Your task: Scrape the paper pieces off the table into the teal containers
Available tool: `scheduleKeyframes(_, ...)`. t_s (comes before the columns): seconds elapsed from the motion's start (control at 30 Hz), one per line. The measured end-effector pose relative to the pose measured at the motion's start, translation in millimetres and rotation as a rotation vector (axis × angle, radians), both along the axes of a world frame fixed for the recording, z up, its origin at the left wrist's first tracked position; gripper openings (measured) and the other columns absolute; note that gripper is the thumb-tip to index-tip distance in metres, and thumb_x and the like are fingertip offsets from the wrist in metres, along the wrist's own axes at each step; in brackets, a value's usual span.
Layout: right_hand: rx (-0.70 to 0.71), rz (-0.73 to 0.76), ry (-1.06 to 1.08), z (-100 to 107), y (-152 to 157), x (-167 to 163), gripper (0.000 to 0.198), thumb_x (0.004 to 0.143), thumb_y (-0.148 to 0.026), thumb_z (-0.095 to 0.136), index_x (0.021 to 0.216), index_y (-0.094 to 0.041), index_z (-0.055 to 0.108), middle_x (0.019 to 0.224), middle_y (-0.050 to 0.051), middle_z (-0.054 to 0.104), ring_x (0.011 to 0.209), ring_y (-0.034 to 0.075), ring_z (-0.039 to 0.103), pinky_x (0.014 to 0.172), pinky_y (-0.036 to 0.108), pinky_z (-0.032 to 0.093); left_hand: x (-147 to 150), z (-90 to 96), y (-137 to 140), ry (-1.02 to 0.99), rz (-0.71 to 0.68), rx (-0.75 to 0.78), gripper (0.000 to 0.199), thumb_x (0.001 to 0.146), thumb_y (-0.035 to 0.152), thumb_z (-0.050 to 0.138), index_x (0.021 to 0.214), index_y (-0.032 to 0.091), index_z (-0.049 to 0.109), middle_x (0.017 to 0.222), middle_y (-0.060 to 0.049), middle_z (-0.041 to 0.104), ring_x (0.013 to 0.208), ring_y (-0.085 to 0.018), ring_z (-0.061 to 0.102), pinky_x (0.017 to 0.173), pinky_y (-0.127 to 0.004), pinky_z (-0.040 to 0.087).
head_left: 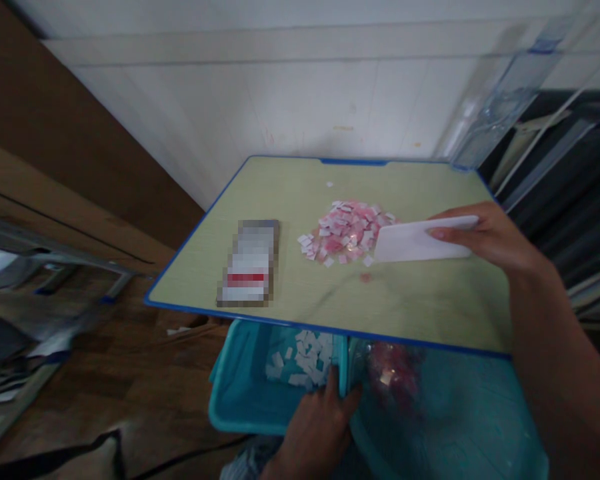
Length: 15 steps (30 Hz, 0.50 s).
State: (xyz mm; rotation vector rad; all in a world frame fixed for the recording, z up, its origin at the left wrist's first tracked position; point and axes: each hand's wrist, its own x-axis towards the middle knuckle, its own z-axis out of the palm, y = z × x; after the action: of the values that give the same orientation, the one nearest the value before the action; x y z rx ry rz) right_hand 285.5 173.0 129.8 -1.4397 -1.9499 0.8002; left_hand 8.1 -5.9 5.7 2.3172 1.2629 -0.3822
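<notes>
My right hand (495,243) is closed round a flat white rectangular piece (415,241), thumb on its near face and the other fingers behind. Its left end rests beside a heap of small pink and white pieces (350,230) on a pale yellow-green folding table (430,300) with a blue edge. Below the table's front edge, my left hand (323,417) grips the rim of a teal basin (245,407), where it meets a second, larger teal basin (470,413). Small white paper pieces (307,357) lie in the left basin.
A phone-like object (250,263), blurred by pixels, lies on the table's left side. A clear plastic bottle (505,107) stands at the back right corner. Clear plastic with something red (393,373) sits in the right basin. A white wall (300,100) closes the back.
</notes>
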Motion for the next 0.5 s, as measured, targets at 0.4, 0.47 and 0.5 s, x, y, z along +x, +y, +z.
scheduleKeyframes(0.4, -0.088, 0.068, 0.055, -3.0, -3.5, -18.8, 0.03, 0.066, -0.046, 0.064, 0.079, -0.019, 0.07, 0.057, 0.001, 0.058, 0.047, 0.011, 0.046, 0.042, 0.023, 0.031, 0.7, -4.0, -0.2, -0.034, 0.01, 0.012, 0.048, 0.081, 0.022, 0.046, 0.127, 0.031, 0.037, 0.124, -0.02, 0.041, 0.075, -0.027, 0.062, 0.063, -0.041, 0.049)
scheduleKeyframes(0.47, -0.112, 0.106, 0.086, -5.2, -4.4, -28.4, 0.032, 0.065, -0.046, 0.064, 0.078, -0.017, 0.07, 0.059, 0.001, 0.059, 0.048, 0.011, 0.048, 0.043, 0.022, 0.033, 0.7, -3.7, 0.0, -0.035, 0.006, 0.009, 0.05, 0.08, 0.021, 0.046, 0.128, 0.03, 0.036, 0.125, -0.021, 0.04, 0.076, -0.027, 0.062, 0.063, -0.041, 0.049)
scheduleKeyframes(0.5, -0.124, 0.125, 0.103, -6.6, -4.5, -32.0, 0.031, 0.064, -0.045, 0.064, 0.077, -0.017, 0.07, 0.06, 0.001, 0.06, 0.049, 0.01, 0.048, 0.043, 0.022, 0.034, 0.7, -3.4, 0.1, -0.034, 0.003, 0.004, 0.051, 0.08, 0.021, 0.046, 0.129, 0.03, 0.035, 0.125, -0.021, 0.04, 0.076, -0.027, 0.062, 0.063, -0.041, 0.049)
